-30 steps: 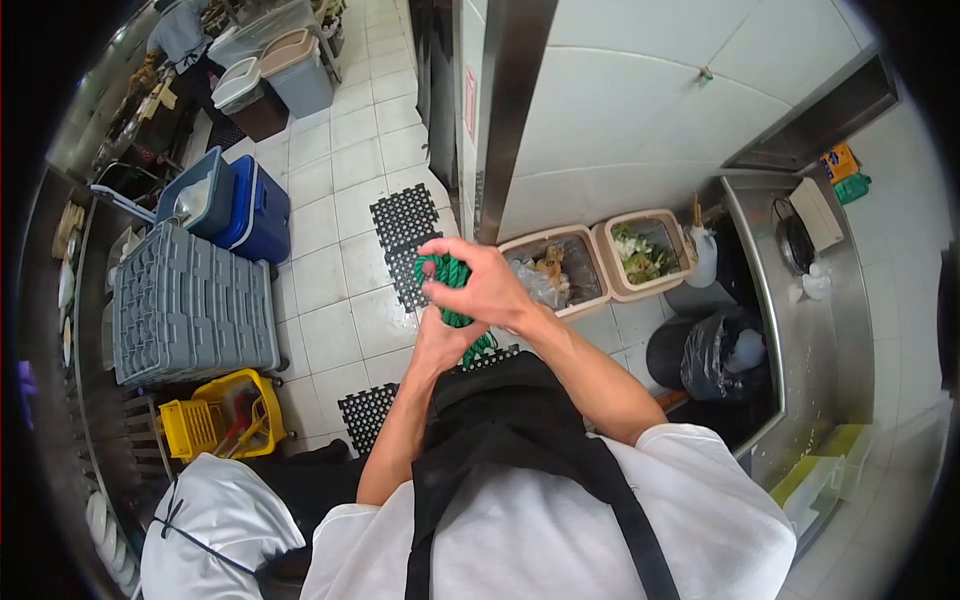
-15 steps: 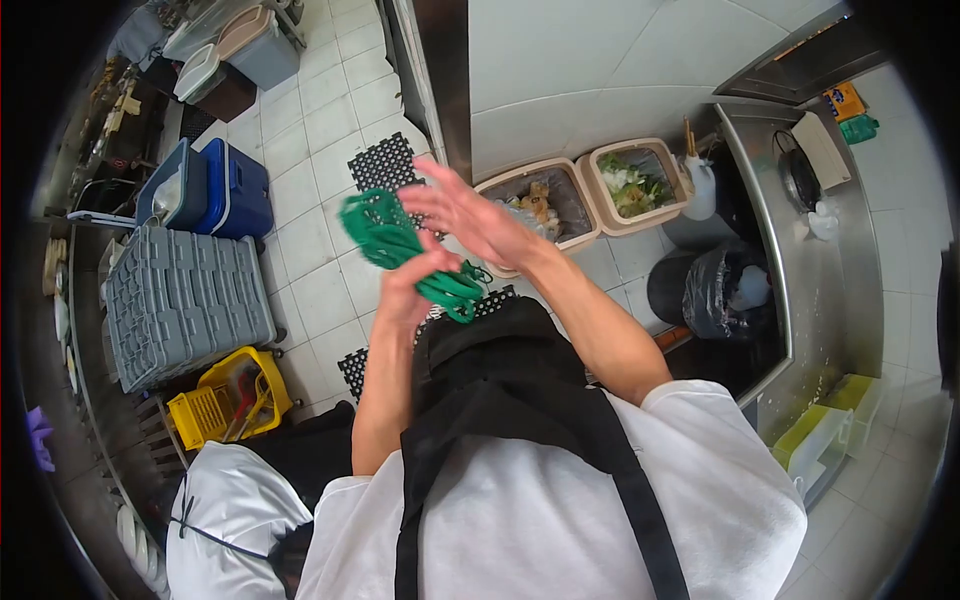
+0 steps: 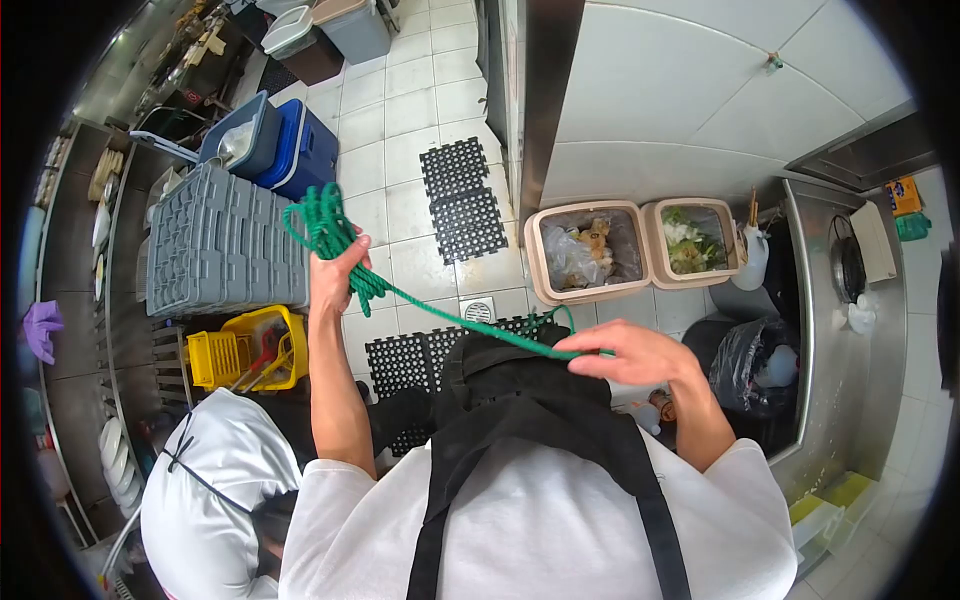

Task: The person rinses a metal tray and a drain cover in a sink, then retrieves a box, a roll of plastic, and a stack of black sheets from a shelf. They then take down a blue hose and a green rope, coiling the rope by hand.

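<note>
My left hand (image 3: 338, 272) is closed round a bundled coil of green rope (image 3: 325, 225), held up left of the middle of the view. From the bundle one strand (image 3: 450, 317) runs slantwise down to the right, in front of my black apron (image 3: 530, 385). At its far end my right hand (image 3: 635, 350) pinches the strand between thumb and fingers. A short loop of the same rope shows just above the strand near my right hand.
Two beige bins (image 3: 585, 298) with food waste stand by the wall. A co-worker in white (image 3: 220, 490) bends at lower left. Grey racks (image 3: 225, 245), a yellow bucket (image 3: 290, 350) and a blue cooler (image 3: 305, 150) are at left; a black-bagged bin (image 3: 745, 370) is at right.
My hands have moved apart, the right one down and to the right, the left one up and to the left. A strand is now stretched between them. The view has shifted.
</note>
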{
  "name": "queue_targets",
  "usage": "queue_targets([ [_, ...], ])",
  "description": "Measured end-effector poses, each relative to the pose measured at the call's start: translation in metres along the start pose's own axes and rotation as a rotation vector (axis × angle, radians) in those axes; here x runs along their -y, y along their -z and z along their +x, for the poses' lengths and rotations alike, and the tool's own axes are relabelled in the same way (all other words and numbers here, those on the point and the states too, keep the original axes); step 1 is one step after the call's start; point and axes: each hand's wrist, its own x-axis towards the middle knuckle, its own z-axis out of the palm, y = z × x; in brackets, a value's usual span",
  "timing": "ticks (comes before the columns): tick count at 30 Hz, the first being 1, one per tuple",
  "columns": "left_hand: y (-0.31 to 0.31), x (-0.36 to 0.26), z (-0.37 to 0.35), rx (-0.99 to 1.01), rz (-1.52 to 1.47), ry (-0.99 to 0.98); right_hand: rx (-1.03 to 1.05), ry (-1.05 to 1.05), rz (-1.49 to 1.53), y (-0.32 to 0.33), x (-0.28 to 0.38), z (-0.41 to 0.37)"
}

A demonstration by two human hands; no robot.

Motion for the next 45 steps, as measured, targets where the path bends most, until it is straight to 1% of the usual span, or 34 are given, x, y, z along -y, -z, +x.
queue_targets([
  [1,-0.011,-0.004,-0.005,0.015,0.156,-0.072,0.054,0.024,-0.018,-0.001,0.018,0.005],
  [2,-0.022,-0.004,-0.011,0.075,0.167,-0.018,0.048,0.015,-0.021,-0.003,0.031,0.013],
  [3,-0.03,0.004,-0.013,0.13,0.151,0.006,-0.037,0.174,-0.054,-0.007,0.043,0.025],
  [4,-0.041,0.008,-0.016,0.194,0.111,0.028,-0.126,0.333,-0.089,-0.008,0.055,0.035],
  [6,-0.06,0.014,-0.024,0.313,-0.012,0.076,-0.315,0.399,-0.124,0.005,0.084,0.057],
  [7,-0.064,0.032,-0.022,0.288,-0.053,0.051,-0.406,0.434,-0.182,0.012,0.09,0.069],
  [8,-0.07,0.034,-0.023,0.345,-0.202,0.089,-0.496,0.473,-0.241,0.018,0.094,0.082],
  [9,-0.075,0.035,-0.026,0.399,-0.35,0.129,-0.509,0.473,-0.252,0.024,0.097,0.095],
  [11,-0.079,0.043,-0.031,0.389,-0.404,0.141,-0.704,0.517,-0.25,0.032,0.098,0.118],
  [13,-0.087,0.039,-0.04,0.364,-0.562,0.251,-0.725,0.492,-0.224,0.039,0.1,0.133],
  [15,-0.092,0.033,-0.046,0.386,-0.447,0.184,-0.74,0.465,-0.19,0.037,0.104,0.146],
  [17,-0.098,0.031,-0.053,0.45,-0.58,0.15,-0.773,0.376,-0.135,0.03,0.103,0.158],
  [18,-0.098,0.034,-0.056,0.455,-0.584,0.145,-0.737,0.28,-0.026,0.024,0.101,0.163],
  [19,-0.099,0.039,-0.06,0.473,-0.634,0.184,-0.748,0.237,-0.043,0.016,0.097,0.169],
  [20,-0.103,0.044,-0.058,0.497,-0.689,0.218,-0.803,0.297,-0.133,0.007,0.08,0.182],
  [21,-0.109,0.043,-0.055,0.51,-0.699,0.206,-0.855,0.355,-0.223,0.001,0.063,0.192],
  [23,-0.113,0.04,-0.069,0.444,-0.806,0.295,-0.856,0.312,-0.19,-0.009,0.052,0.194],
  [24,-0.115,0.034,-0.073,0.364,-0.832,0.328,-0.88,0.288,-0.194,-0.013,0.048,0.193],
  [25,-0.112,0.037,-0.074,0.354,-0.838,0.339,-0.904,0.267,-0.197,-0.018,0.046,0.193],
  [27,-0.107,0.039,-0.07,0.372,-0.786,0.398,-0.875,0.225,-0.19,-0.028,0.041,0.193],
  [28,-0.105,0.035,-0.073,0.336,-0.783,0.471,-0.872,0.232,-0.202,-0.032,0.038,0.194],
  [29,-0.101,0.039,-0.078,0.329,-0.783,0.492,-0.871,0.24,-0.217,-0.038,0.036,0.193],
  [30,-0.099,0.041,-0.075,0.339,-0.806,0.468,-0.85,0.173,-0.191,-0.038,0.042,0.188],
  [33,-0.095,0.044,-0.061,0.359,-0.842,0.422,-0.908,0.207,-0.122,-0.03,0.041,0.183],
  [34,-0.094,0.044,-0.062,0.39,-0.866,0.395,-0.839,0.128,-0.134,-0.023,0.046,0.174],
  [35,-0.093,0.045,-0.065,0.417,-0.889,0.372,-0.83,0.122,-0.135,-0.018,0.042,0.168],
  [36,-0.092,0.045,-0.064,0.453,-0.886,0.352,-0.745,0.195,-0.138,-0.011,0.038,0.165],
  [37,-0.092,0.046,-0.065,0.445,-0.889,0.351,-0.66,0.271,-0.137,-0.008,0.034,0.163],
  [38,-0.092,0.048,-0.066,0.422,-0.902,0.376,-0.58,0.242,0.083,-0.011,0.031,0.16],
  [39,-0.093,0.049,-0.063,0.405,-0.912,0.394,-0.579,0.25,0.082,-0.015,0.03,0.153],
  [41,-0.094,0.052,-0.056,0.417,-0.879,0.377,-0.495,0.043,0.393,-0.016,0.026,0.142],
  [42,-0.094,0.049,-0.056,0.425,-0.845,0.394,-0.553,0.093,0.393,-0.019,0.023,0.142],
  [43,-0.097,0.047,-0.055,0.427,-0.841,0.385,-0.553,0.103,0.39,-0.017,0.019,0.143],
  [45,-0.105,0.042,-0.057,0.426,-0.684,0.326,-0.711,0.177,0.018,-0.016,0.014,0.139],
])
